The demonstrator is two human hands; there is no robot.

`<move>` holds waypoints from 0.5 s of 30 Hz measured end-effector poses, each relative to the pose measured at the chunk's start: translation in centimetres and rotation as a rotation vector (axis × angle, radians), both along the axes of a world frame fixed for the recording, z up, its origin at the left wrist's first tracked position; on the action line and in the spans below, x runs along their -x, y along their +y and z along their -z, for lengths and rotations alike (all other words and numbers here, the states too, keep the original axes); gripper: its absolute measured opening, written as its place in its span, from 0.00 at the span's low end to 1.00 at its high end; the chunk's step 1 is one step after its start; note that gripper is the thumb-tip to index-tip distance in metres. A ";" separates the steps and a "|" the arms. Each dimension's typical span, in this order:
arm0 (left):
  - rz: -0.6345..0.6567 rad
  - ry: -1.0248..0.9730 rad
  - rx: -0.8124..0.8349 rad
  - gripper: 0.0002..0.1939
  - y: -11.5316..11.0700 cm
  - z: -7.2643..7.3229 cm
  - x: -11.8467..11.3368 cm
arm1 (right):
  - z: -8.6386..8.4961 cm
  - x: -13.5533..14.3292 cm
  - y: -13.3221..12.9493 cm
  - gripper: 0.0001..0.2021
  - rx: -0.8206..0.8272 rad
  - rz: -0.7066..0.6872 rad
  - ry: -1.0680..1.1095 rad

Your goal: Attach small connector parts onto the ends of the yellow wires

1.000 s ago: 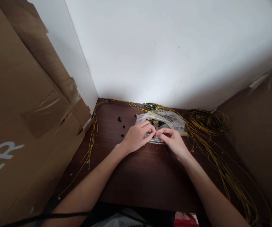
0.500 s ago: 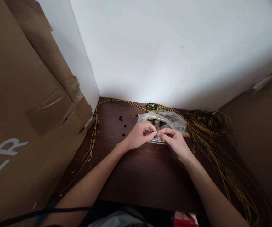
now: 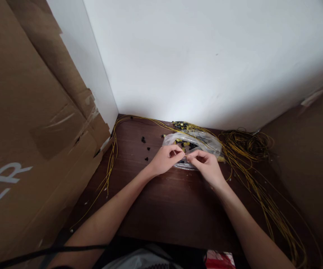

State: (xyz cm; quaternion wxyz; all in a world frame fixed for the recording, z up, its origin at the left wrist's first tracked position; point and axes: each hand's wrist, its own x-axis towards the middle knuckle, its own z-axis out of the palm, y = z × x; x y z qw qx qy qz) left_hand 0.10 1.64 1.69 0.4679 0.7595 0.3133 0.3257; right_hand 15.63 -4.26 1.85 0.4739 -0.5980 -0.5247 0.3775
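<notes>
My left hand (image 3: 168, 158) and my right hand (image 3: 205, 164) are both closed in a pinch, fingertips nearly meeting over the front of a clear plastic bag (image 3: 216, 146). Something thin and small shows between the fingertips, too small to make out. Black and yellow small parts (image 3: 184, 143) lie in the bag just behind my hands. Further back, against the wall, sits a cluster of black and yellow connectors (image 3: 180, 125). A few small black pieces (image 3: 143, 139) rest on the dark table (image 3: 175, 209) left of the bag.
Yellow cables (image 3: 258, 190) run down the table's right side from a coiled bundle (image 3: 245, 145). More thin yellow wires (image 3: 111, 160) curve along the left. Cardboard (image 3: 52, 123) stands at the left, a white wall (image 3: 178, 67) behind. A black cord (image 3: 74, 248) crosses the lower left.
My fingertips have drawn slightly apart, and a thin bit now shows between them. Both hands stay pinched over the bag. The view has shifted very slightly.
</notes>
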 end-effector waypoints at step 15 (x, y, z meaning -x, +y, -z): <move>0.037 0.035 0.130 0.10 0.0 0.2 -0.1 | 0.2 0.3 -0.3 0.07 -0.152 -0.025 -0.240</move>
